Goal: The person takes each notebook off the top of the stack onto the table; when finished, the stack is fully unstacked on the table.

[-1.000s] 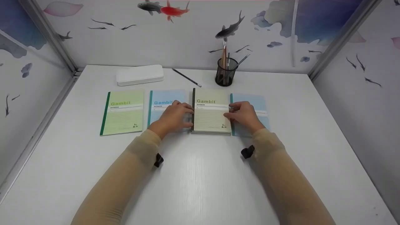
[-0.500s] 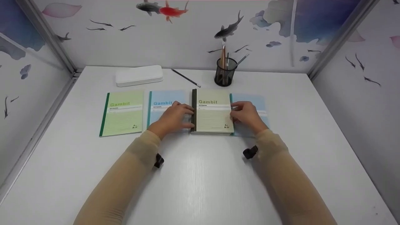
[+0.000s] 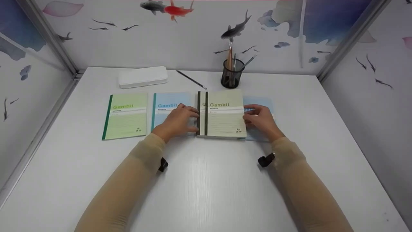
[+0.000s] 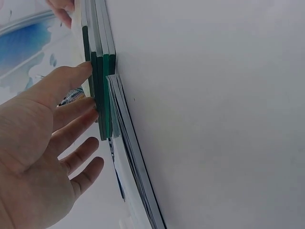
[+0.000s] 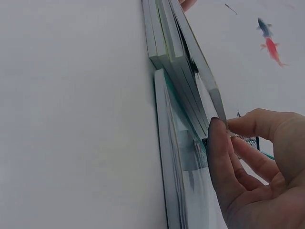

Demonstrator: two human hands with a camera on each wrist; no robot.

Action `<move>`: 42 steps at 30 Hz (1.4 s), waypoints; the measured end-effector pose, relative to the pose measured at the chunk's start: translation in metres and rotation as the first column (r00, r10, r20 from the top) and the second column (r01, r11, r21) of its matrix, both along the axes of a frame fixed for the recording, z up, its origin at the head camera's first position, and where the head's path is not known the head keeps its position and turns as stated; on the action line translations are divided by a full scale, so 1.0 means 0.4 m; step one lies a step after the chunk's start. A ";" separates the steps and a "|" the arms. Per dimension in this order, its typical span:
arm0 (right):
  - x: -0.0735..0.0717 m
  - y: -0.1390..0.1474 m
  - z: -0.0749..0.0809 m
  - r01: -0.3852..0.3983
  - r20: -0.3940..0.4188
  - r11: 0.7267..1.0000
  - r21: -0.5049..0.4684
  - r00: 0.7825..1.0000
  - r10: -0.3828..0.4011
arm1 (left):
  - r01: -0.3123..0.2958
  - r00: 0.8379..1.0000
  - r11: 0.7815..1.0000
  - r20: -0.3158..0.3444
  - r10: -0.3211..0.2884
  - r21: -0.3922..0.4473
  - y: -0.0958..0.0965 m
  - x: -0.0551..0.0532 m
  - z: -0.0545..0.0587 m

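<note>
"One cream Gambit notebook (image 3: 227, 120) off-square. Position, hands?"

"Atop the notebook stack (image 3: 202, 125), shifted right, partly over a blue notebook (image 3: 262, 101); right edge raised. Right hand (image 3: 262, 120) pinches that edge. Left hand (image 3: 177, 122), fingers loosely spread, touches the stack's spine side."

"Step?"

"Probably separating it from the stack. Next move would call for a firm pinch, stack braced."

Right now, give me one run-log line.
right hand: pinches top cream Gambit notebook; left hand: at notebook stack's spines; overhung: rightmost blue notebook
</note>
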State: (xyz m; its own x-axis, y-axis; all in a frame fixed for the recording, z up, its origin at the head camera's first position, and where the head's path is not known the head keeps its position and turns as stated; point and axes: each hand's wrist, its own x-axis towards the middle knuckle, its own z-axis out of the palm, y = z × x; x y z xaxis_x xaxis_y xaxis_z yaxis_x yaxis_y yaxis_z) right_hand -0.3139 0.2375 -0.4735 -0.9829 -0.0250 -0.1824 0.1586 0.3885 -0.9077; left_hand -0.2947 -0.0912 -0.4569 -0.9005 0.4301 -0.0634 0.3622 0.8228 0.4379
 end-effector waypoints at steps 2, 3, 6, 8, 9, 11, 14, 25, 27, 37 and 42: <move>0.002 0.006 -0.001 -0.005 -0.014 1.000 -0.016 1.000 0.004 | 0.005 1.000 1.000 -0.007 -0.005 -0.006 -0.002 -0.001 -0.001; 0.002 0.009 -0.001 -0.001 -0.015 1.000 -0.022 1.000 0.000 | 0.003 1.000 1.000 -0.005 -0.003 -0.001 -0.003 -0.001 0.000; 0.005 0.018 0.001 0.010 -0.015 0.999 -0.042 1.000 -0.010 | -0.009 1.000 1.000 0.003 0.009 0.006 -0.004 0.000 0.001; 0.006 0.027 0.003 0.013 -0.014 0.999 -0.050 1.000 -0.014 | -0.019 1.000 1.000 0.012 0.019 0.008 -0.004 0.002 0.003; 0.008 0.033 0.005 0.014 -0.017 0.999 -0.049 1.000 -0.014 | -0.023 1.000 1.000 0.017 0.023 0.006 -0.002 0.003 0.005; 0.011 0.045 0.006 0.020 -0.028 0.999 -0.046 0.999 -0.021 | -0.030 0.999 1.000 0.026 0.029 0.003 0.001 0.004 0.009; 0.019 0.067 0.010 0.040 -0.037 0.999 -0.035 0.998 -0.041 | -0.037 0.999 0.999 0.037 0.037 -0.001 0.007 0.003 0.013; 0.054 0.179 0.041 0.073 -0.007 0.996 -0.060 0.997 -0.074 | -0.054 0.997 0.998 0.062 0.053 0.015 0.007 0.006 0.015; 0.060 0.198 0.040 0.071 -0.009 0.995 -0.077 0.997 -0.072 | -0.050 0.997 0.999 0.058 0.049 0.015 0.005 0.007 0.016; 0.084 0.321 0.052 0.100 -0.016 0.985 -0.144 0.995 -0.103 | -0.053 0.997 0.998 0.050 0.052 0.022 0.009 0.002 0.024; 0.101 0.400 0.057 0.135 0.020 0.964 -0.230 0.991 -0.134 | -0.064 0.996 0.998 0.063 0.063 0.009 0.013 0.003 0.019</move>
State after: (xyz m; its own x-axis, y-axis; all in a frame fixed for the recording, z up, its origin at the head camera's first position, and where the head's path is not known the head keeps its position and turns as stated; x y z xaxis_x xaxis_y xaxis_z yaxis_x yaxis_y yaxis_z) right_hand -0.2734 0.3977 -0.4506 -0.9793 0.0659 -0.1913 0.1991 0.1442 -0.9693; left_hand -0.2935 -0.0859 -0.4494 -0.9205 0.3731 -0.1163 0.2809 0.8385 0.4670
